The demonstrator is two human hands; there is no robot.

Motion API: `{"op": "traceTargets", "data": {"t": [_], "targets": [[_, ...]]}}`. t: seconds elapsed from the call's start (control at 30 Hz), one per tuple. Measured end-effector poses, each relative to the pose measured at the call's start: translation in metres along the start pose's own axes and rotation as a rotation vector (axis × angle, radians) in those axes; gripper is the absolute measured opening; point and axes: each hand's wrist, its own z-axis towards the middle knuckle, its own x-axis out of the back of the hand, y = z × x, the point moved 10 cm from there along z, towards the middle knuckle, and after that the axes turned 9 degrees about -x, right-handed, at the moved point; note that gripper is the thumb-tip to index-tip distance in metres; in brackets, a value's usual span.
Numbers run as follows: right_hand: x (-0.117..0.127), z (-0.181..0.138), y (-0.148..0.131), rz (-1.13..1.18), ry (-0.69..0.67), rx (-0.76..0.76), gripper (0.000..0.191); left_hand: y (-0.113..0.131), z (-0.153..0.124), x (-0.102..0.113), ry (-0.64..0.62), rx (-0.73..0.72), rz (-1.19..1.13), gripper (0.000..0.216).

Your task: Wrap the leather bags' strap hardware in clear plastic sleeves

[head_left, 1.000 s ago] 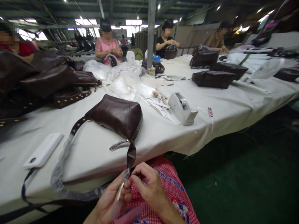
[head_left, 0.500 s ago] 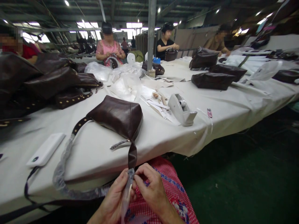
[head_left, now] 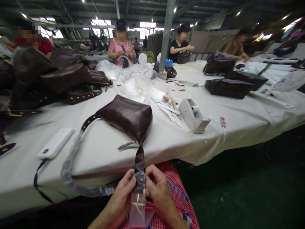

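A dark brown leather handbag [head_left: 127,116] lies on the white-covered table [head_left: 102,152] in front of me. Its strap [head_left: 139,157] hangs over the table's near edge, partly wrapped in clear plastic film [head_left: 71,173]. My left hand [head_left: 121,198] and my right hand [head_left: 159,192] pinch the strap's hanging part from both sides, just below the table edge. Both are closed on the strap and on the clear plastic sleeve [head_left: 138,206] that hangs from it over my red checked apron [head_left: 176,190].
A grey tape dispenser [head_left: 193,116] and paper scraps lie right of the bag. A white power bank [head_left: 55,143] with a dark cable sits at the left. Piled brown bags [head_left: 57,79] fill the far left; more bags [head_left: 228,87] lie far right. Several other people work across the table.
The clear plastic sleeve now hangs flat and straight down from the strap between my thumbs. My hands have closed in on the strap from both sides. My view has shifted slightly.
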Motion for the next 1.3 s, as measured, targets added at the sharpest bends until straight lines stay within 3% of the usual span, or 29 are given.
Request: {"op": "traceTargets", "data": {"t": [0.13, 0.27, 0.37, 0.47, 0.57, 0.67, 0.73, 0.83, 1.0, 1.3], "targets": [[0.002, 0.005, 0.015, 0.118, -0.026, -0.088, 0.02, 0.015, 0.0, -0.01, -0.141, -0.093, 0.227, 0.028], [0.018, 0.003, 0.029, 0.154, -0.007, -0.261, 0.036, 0.045, -0.003, -0.012, -0.115, -0.371, 0.915, 0.015], [0.012, -0.006, 0.029, 0.068, -0.161, -0.325, 0.046, 0.047, -0.008, -0.018, -0.12, -0.466, 1.315, 0.013], [-0.001, -0.016, 0.025, -0.026, -0.287, -0.354, 0.053, 0.037, -0.01, -0.029, -0.235, -0.458, 1.522, 0.016], [-0.007, -0.019, 0.019, -0.049, -0.322, -0.381, 0.052, 0.036, -0.014, -0.041, -0.395, -0.428, 1.464, 0.027], [-0.01, -0.019, 0.016, 0.044, -0.341, -0.417, 0.049, 0.048, -0.015, -0.048, -0.482, -0.406, 1.199, 0.028], [-0.01, -0.019, 0.016, 0.158, -0.338, -0.443, 0.047, 0.056, -0.011, -0.045, -0.464, -0.407, 1.049, 0.029], [-0.013, -0.021, 0.015, 0.303, -0.316, -0.468, 0.043, 0.066, -0.007, -0.036, -0.34, -0.507, 0.968, 0.022], [-0.019, -0.019, 0.018, 0.237, -0.294, -0.448, 0.043, 0.067, -0.013, -0.039, -0.308, -0.7, 0.974, 0.016], [-0.015, -0.021, 0.032, 0.128, -0.266, -0.468, 0.053, 0.042, -0.002, -0.046, -0.476, -0.697, 1.402, 0.018]]}}
